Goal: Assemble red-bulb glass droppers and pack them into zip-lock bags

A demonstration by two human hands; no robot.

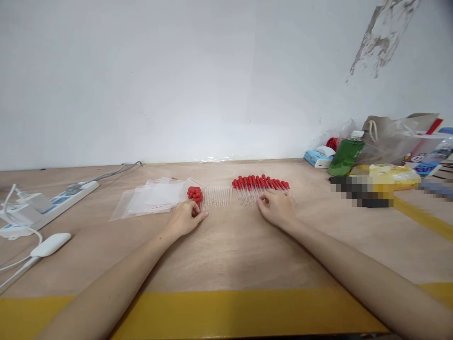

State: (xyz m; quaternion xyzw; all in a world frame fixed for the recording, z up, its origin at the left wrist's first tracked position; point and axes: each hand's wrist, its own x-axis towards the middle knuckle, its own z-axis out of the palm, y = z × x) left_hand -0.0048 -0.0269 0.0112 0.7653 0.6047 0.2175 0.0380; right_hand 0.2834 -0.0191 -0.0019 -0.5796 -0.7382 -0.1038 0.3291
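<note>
My left hand (184,218) rests on the table with its thumb stretched out and its fingers loosely curved. Its fingertips are at a small heap of red rubber dropper bulbs (194,192), and whether they touch is hard to tell. Beside the heap lies a row of thin clear tubes (217,195). Further right, droppers with red bulbs (260,182) lie side by side in a slanting row, tubes toward me. My right hand (278,208) is at the near ends of these tubes, thumb and fingers brought together. Anything between those fingertips is too small to make out.
Clear plastic bags (152,197) are stacked left of the bulbs. A power strip (71,200) with white plugs and cables lies at far left. On the right stand a tissue pack (316,158), a green bottle (347,153) and plastic bags. Yellow tape (226,311) runs along the front edge.
</note>
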